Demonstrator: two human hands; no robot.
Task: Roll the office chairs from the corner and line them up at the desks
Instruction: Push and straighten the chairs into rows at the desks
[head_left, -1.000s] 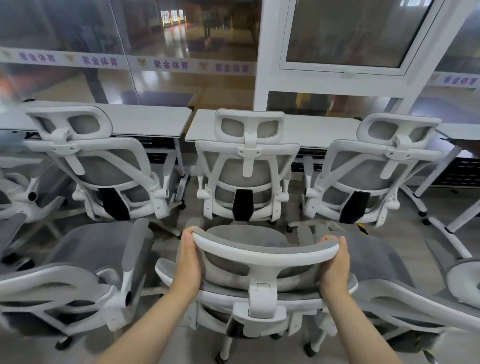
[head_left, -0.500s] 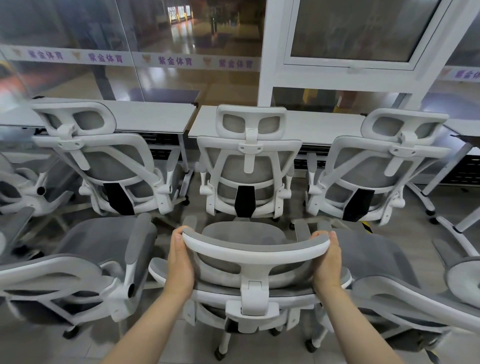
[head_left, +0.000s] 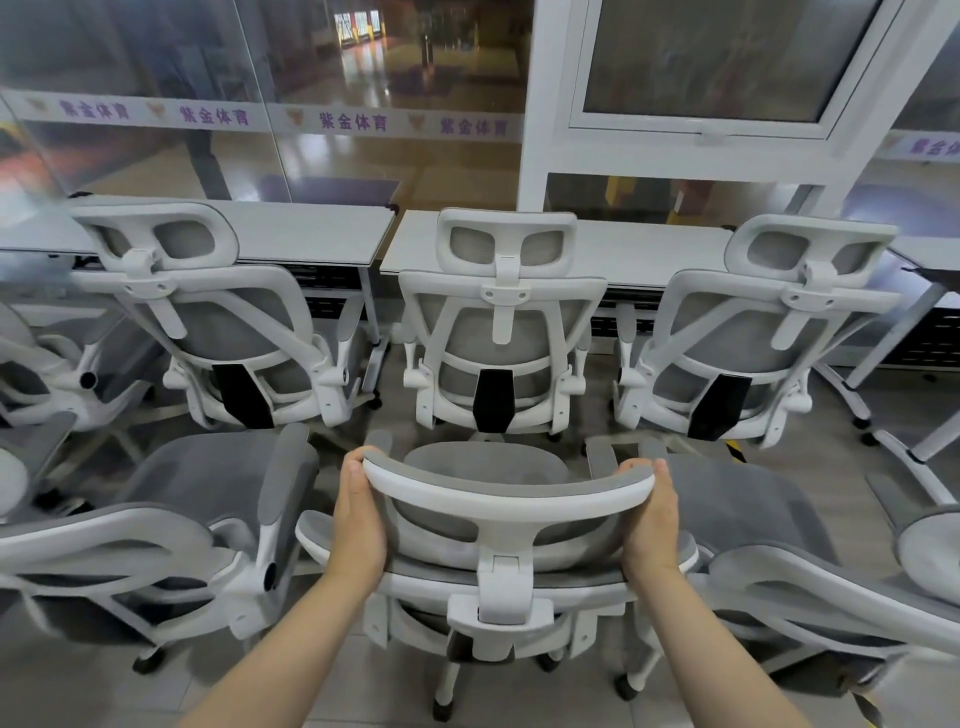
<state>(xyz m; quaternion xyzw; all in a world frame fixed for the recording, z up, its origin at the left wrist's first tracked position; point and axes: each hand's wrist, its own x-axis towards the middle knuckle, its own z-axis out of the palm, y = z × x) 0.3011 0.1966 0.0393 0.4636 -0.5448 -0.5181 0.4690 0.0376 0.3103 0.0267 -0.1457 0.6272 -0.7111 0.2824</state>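
Fingers of the left hand and right hand are curled round the headrest; beyond them, seated chairs fill the desk (a collision is risked if pushed).

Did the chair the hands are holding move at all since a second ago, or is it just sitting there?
Only a little. The held chair sits slightly higher and more to the left in view, a bit closer to the middle chair at the desks, though the camera shifted too. Nothing was taken hold of or let go: the left hand and right hand keep their grip on the headrest ends. The other chairs stayed put.
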